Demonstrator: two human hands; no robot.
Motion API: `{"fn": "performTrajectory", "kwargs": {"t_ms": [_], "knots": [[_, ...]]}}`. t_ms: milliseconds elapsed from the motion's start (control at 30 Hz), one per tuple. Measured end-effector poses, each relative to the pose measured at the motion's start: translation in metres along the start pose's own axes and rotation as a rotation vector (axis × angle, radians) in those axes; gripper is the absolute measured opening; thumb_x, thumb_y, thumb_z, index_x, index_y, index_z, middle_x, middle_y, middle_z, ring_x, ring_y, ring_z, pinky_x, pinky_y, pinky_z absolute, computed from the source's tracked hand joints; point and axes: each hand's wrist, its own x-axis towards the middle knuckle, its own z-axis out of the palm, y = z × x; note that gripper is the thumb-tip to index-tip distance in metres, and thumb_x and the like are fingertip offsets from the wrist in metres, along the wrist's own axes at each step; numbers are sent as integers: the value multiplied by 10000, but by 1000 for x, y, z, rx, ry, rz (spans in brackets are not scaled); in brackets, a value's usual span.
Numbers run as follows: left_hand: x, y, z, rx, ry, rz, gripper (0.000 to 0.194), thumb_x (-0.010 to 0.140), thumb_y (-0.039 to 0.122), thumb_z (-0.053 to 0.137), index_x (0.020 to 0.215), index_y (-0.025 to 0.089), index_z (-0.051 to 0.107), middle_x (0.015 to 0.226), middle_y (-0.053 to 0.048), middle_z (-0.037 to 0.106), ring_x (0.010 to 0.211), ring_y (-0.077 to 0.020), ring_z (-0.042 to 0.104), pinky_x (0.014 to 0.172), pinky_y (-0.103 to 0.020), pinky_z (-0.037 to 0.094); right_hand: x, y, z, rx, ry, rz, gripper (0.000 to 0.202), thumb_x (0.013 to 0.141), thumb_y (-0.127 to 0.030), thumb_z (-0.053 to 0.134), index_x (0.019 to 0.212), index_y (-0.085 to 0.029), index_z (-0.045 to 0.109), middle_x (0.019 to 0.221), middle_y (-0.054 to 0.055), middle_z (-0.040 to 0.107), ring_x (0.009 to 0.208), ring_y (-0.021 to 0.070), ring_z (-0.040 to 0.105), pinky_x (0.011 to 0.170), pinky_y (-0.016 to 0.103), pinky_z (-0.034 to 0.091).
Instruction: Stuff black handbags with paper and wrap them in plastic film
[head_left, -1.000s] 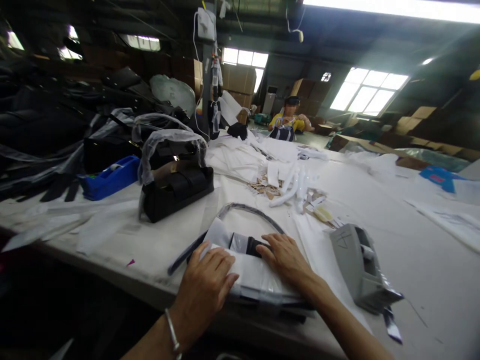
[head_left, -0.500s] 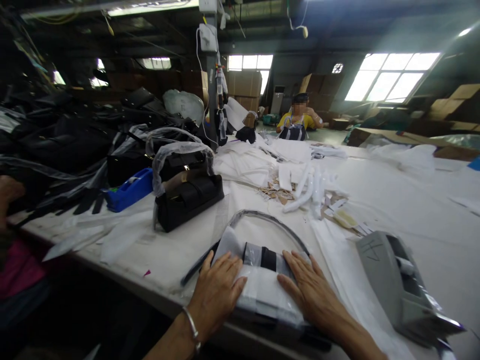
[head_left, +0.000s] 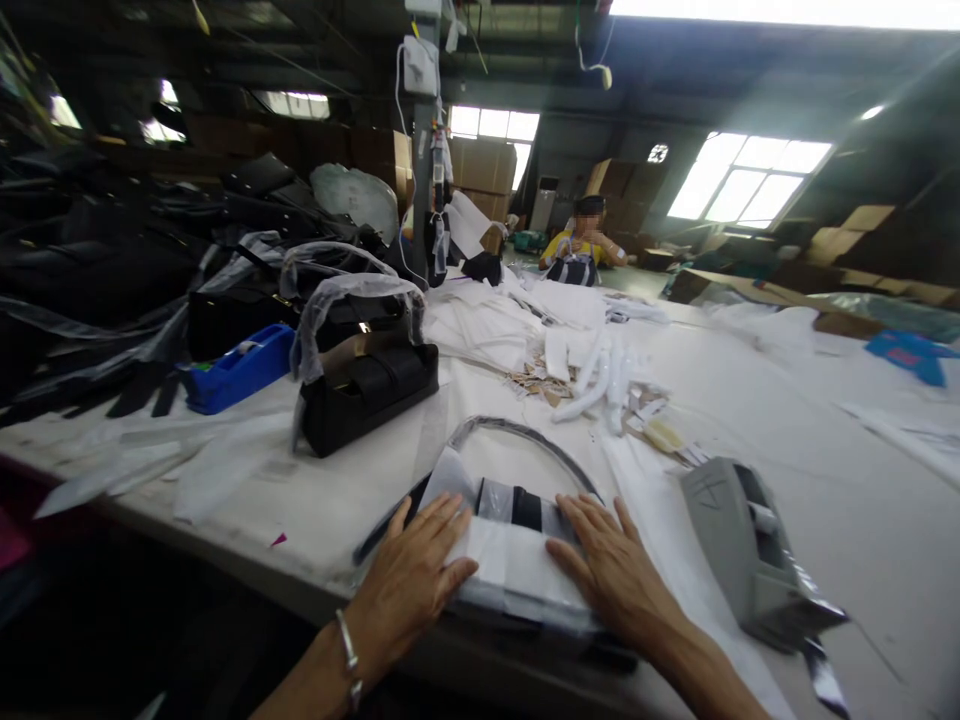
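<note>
A black bag wrapped in white sheet and clear film (head_left: 517, 565) lies at the near edge of the white table, its wrapped handle (head_left: 517, 428) arching away from me. My left hand (head_left: 420, 560) rests flat on the wrapping's left side, fingers spread. On the right side lies my right hand (head_left: 611, 565), palm down with its fingers apart. Between the hands a black strap (head_left: 526, 509) shows under the film. A grey tape dispenser (head_left: 750, 550) stands to the right of my right hand.
Another black bag (head_left: 367, 385) stands upright at left, beside a blue tape dispenser (head_left: 244, 370). Black bags (head_left: 97, 260) are piled farther left. White sheets (head_left: 480, 325) and white padding strips (head_left: 611, 380) lie mid-table. A person in yellow (head_left: 585, 245) sits across.
The view has shifted slightly to the right, so the table items appear farther left. Both hands stay flat on the wrapped bag, with little change in their pose.
</note>
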Motion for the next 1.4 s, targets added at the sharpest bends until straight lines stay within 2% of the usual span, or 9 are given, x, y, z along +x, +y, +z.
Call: {"fn": "performTrajectory", "kwargs": {"t_ms": [167, 400, 567, 700, 800, 967, 1067, 1200, 1400], "knots": [[-3, -13, 9, -70, 91, 46, 458, 991, 478, 436, 1380, 256, 528, 1427, -79, 541, 1328, -255, 500, 1129, -509, 366, -3, 12, -15, 81, 103, 93, 459, 963, -496, 453, 1336, -249, 553, 1349, 77, 614, 1309, 270, 511, 1180, 569, 228], [28, -35, -17, -170, 170, -99, 381, 989, 426, 423, 1262, 246, 620, 1336, -54, 622, 1258, -228, 559, 1097, -424, 424, 14, 33, -34, 231, 50, 289, 483, 912, -494, 482, 1287, -211, 594, 1309, 104, 628, 1194, 281, 588, 1019, 439, 468], [88, -58, -22, -189, -4, -261, 434, 953, 360, 436, 1331, 177, 544, 1390, -113, 565, 1299, -249, 515, 1113, -388, 378, 22, 14, -30, 193, -94, 209, 360, 917, -400, 512, 1188, -213, 656, 1255, 89, 648, 1203, 261, 563, 1056, 399, 424], [129, -68, -16, -233, -158, -251, 486, 891, 317, 498, 1353, 169, 512, 1353, -116, 596, 1236, -248, 571, 1027, -316, 429, 22, 13, -28, 133, -172, 155, 308, 942, -387, 493, 1126, -225, 680, 1183, 80, 671, 1173, 256, 564, 1041, 391, 426], [143, -71, -12, -262, -241, -216, 511, 819, 302, 561, 1316, 185, 537, 1172, -94, 696, 1064, -265, 661, 887, -313, 490, 20, 18, -31, 107, -214, 110, 301, 951, -397, 482, 1105, -240, 688, 1177, 70, 668, 1157, 249, 563, 1025, 376, 429], [139, -67, -6, -313, -335, -134, 583, 686, 252, 635, 1264, 221, 567, 996, -53, 729, 907, -260, 685, 759, -289, 494, 22, 29, -45, 110, -365, 104, 268, 918, -435, 510, 961, -277, 723, 1027, 44, 703, 1043, 252, 611, 917, 366, 464], [138, -65, 4, -352, -308, -142, 530, 678, 211, 610, 1208, 219, 605, 1008, -70, 727, 917, -273, 682, 766, -304, 491, 45, 37, -58, 164, -421, 159, 310, 909, -458, 482, 857, -278, 729, 900, 31, 725, 891, 243, 654, 822, 354, 477], [142, -67, 20, -418, -242, -226, 458, 712, 183, 552, 1163, 207, 627, 1053, -79, 722, 943, -257, 678, 782, -297, 486, 110, 36, -59, 220, -303, 239, 335, 884, -479, 483, 832, -252, 724, 825, 16, 742, 757, 223, 665, 710, 317, 478], [141, -76, 27, -602, -115, -268, 444, 704, 160, 541, 1129, 231, 649, 894, -15, 719, 819, -197, 663, 681, -243, 442, 215, 23, -16, -58, -311, 263, 284, 885, -368, 515, 925, -217, 752, 873, 48, 746, 844, 204, 683, 722, 274, 463]]}}
